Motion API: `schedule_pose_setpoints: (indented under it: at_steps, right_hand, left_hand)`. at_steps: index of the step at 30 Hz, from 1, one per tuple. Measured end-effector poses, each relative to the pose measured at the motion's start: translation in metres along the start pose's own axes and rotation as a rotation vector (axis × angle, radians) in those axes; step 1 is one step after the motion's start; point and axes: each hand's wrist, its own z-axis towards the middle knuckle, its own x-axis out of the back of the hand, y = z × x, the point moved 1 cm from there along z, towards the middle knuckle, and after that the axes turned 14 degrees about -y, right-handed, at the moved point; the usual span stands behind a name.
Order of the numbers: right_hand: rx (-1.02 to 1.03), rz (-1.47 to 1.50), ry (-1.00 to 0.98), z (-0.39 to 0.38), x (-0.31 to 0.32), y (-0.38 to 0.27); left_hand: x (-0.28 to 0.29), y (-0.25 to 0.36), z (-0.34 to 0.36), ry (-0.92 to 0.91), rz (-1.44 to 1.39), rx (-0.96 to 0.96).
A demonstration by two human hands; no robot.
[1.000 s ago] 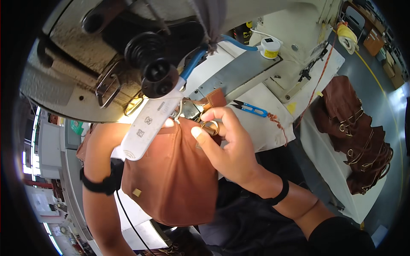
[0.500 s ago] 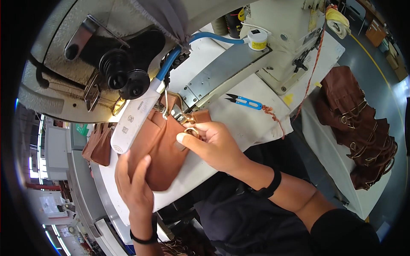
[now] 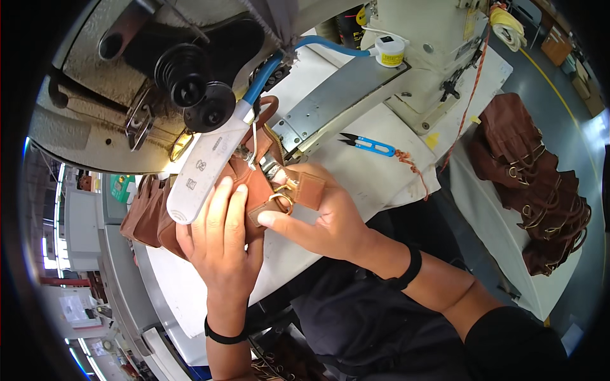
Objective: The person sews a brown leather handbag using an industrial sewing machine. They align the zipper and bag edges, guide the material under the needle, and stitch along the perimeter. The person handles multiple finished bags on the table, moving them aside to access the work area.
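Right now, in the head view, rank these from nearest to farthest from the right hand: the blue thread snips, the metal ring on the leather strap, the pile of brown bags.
1. Metal ring: at the right hand's fingertips.
2. Blue thread snips: on the table, up and right.
3. Pile of brown bags: far right, side table.

Both hands (image 3: 273,222) forward — fingers extended

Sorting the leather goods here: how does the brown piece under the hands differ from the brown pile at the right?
The brown piece lies at the sewing machine, pressed by the left hand and pinched by the right hand; the brown pile sits untouched on a side table. The piece is single; the pile holds several, heaped. Both are brown leather with metal rings.
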Motion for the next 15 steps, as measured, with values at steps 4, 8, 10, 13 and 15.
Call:
schedule_pose_setpoints:
  at_steps: [4, 8, 10, 13, 15]
  right_hand:
    - [-0.003, 0.04, 0.098, -0.003, -0.003, -0.004]
    - [-0.271, 0.169, -0.064, -0.008, -0.001, -0.003]
    - [-0.579, 0.368, -0.227, -0.015, 0.004, 0.001]
    - [-0.397, 0.625, 0.01, -0.01, -0.006, 0.008]
    - [-0.363, 0.802, 0.031, -0.003, -0.009, 0.014]
  left_hand:
    - [0.002, 0.002, 0.0, -0.003, -0.009, -0.035]
    - [0.002, 0.002, 0.0, -0.02, 0.026, -0.013]
    - [-0.002, 0.004, -0.002, -0.025, 0.047, -0.007]
    - [-0.005, 0.005, 0.002, 0.005, 0.023, -0.001]
    - [-0.01, 0.001, 0.005, 0.031, 0.019, -0.012]
